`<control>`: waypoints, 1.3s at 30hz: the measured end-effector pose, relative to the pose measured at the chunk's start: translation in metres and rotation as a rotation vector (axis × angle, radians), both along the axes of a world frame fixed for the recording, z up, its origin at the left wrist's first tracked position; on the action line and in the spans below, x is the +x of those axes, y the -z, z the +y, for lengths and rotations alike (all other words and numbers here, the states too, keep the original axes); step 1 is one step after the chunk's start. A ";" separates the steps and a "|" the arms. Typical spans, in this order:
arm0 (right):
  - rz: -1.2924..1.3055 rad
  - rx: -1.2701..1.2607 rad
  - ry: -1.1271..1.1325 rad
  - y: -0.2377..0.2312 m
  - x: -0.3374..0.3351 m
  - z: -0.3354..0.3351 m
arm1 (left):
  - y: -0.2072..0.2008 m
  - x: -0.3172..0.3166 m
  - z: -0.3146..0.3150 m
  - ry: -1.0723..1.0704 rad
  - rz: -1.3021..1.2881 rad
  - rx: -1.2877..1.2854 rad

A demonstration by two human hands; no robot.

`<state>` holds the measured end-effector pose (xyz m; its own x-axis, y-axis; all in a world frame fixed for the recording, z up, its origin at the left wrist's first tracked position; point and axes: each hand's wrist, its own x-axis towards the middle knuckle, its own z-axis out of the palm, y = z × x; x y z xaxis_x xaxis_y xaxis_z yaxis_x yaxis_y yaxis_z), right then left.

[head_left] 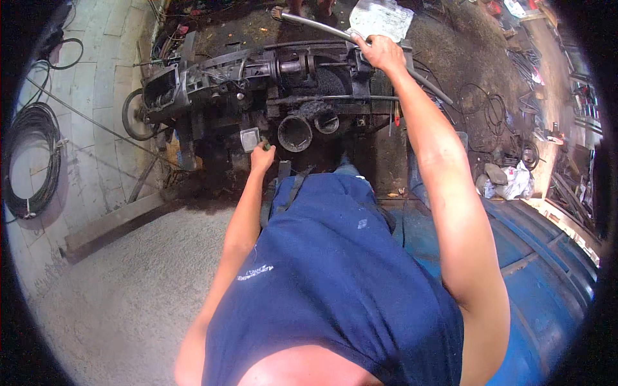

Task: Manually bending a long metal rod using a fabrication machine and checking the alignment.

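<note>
A long, bent grey tube (315,24) slants over the far right part of a blackened machine (309,71). Wrapped round it, the fingers of my right hand (384,53) are closed. The tube's lower end runs behind my right forearm and comes out on its other side. On the machine's near side, my left hand (262,157) is closed right beside a small square grey box (250,139). A bit of something greenish shows at its fingertips, too small to name. Two round metal openings, a large ring (295,133) and a smaller ring (327,121), face me to the right of that hand.
A coil of black cable (32,161) hangs on the pale wall at left. Blue metal drums (541,289) lie at my right. A white bag (515,181) and loose wires (492,109) are on the right-hand floor. Bare feet of another person (327,8) show at the far edge.
</note>
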<state>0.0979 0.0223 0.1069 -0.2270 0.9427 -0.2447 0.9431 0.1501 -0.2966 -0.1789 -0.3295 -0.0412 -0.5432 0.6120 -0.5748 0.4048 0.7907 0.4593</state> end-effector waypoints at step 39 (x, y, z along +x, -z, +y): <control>0.068 0.016 -0.024 -0.005 -0.002 -0.006 | 0.030 0.017 -0.031 -0.270 -0.120 0.233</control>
